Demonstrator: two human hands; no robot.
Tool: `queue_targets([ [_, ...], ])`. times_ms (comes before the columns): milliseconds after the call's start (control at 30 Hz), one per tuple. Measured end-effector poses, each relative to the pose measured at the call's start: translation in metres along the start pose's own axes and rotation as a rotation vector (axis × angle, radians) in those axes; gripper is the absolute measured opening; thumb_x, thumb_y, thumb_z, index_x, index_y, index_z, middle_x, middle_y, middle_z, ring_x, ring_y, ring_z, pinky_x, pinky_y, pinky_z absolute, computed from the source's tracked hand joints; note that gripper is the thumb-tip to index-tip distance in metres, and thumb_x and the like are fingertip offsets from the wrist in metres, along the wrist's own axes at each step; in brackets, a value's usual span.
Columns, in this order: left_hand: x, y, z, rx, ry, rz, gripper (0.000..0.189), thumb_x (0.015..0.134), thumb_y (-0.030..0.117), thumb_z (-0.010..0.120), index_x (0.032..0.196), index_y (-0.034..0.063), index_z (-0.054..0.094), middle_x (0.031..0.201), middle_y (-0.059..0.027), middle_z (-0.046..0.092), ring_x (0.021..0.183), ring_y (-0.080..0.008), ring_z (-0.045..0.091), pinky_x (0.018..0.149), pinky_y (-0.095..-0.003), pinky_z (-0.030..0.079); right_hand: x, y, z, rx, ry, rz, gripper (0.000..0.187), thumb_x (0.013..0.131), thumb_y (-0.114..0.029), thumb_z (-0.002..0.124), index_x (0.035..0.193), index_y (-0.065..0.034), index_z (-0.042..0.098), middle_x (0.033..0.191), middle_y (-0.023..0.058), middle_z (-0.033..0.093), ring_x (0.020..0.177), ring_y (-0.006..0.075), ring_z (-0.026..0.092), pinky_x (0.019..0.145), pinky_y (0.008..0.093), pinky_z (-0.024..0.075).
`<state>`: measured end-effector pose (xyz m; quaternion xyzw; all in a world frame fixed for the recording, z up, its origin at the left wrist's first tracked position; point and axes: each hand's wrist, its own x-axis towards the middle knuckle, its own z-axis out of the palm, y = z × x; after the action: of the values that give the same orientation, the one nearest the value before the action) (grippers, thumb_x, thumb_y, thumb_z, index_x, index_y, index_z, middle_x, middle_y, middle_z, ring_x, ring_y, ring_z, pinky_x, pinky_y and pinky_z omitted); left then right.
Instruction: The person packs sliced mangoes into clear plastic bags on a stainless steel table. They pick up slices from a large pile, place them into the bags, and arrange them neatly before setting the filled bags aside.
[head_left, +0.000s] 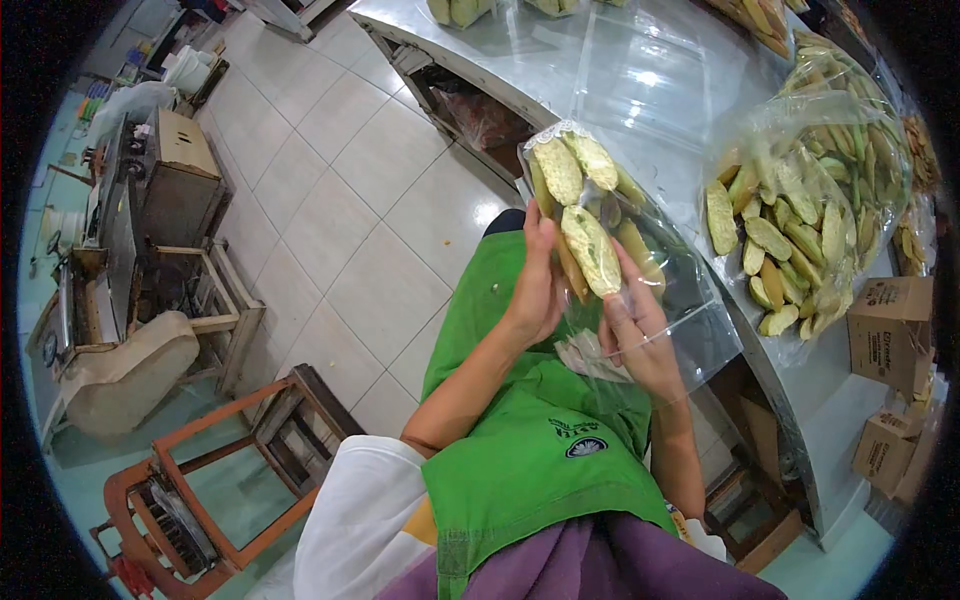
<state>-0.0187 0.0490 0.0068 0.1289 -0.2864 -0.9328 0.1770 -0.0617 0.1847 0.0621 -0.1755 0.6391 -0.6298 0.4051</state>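
Observation:
A clear plastic bag (694, 330) with a white lacy end lies across both hands, holding flat, elongated yellow-green food pieces (559, 171). My left hand (541, 277) grips the bag's left side with the fingers along it. Inside the bag's mouth, my right hand (637, 330) holds the lower end of one speckled piece (591, 247) between thumb and fingers. To the right, on the metal table, a large open plastic bag (862, 135) bulges with many similar pieces (769, 236).
The metal table (667, 67) curves along the right, with filled bags (459, 10) at its far edge. Cardboard boxes (889, 330) stand at the right. A wooden chair frame (225, 465) and a sewing machine table (112, 247) are at the left on the tiled floor (352, 195).

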Motion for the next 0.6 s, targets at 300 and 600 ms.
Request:
queue_targets([
  [300, -0.035, 0.016, -0.038, 0.161, 0.137, -0.128, 0.068, 0.095, 0.054, 0.015, 0.145, 0.0125, -0.006, 0.149, -0.0096, 0.014, 0.133, -0.0223, 0.025, 0.108, -0.0373, 0.027, 0.010, 0.038, 0.009, 0.069, -0.217, 0.102, 0.055, 0.095, -0.015, 0.042, 0.144, -0.0118, 0.017, 0.079, 0.0044, 0.052, 0.051, 0.0080, 0.048, 0.041, 0.0217, 0.0389],
  [600, -0.042, 0.038, -0.059, 0.448, 0.303, -0.344, 0.079, 0.090, 0.064, 0.015, 0.145, 0.0113, -0.002, 0.148, -0.0138, 0.015, 0.134, -0.0325, 0.024, 0.103, -0.0516, 0.030, 0.028, 0.057, 0.025, -0.001, -0.273, 0.246, 0.053, 0.097, -0.025, 0.037, 0.144, -0.0075, 0.017, 0.062, 0.0042, 0.049, 0.049, 0.0089, 0.048, 0.043, 0.0219, 0.0402],
])
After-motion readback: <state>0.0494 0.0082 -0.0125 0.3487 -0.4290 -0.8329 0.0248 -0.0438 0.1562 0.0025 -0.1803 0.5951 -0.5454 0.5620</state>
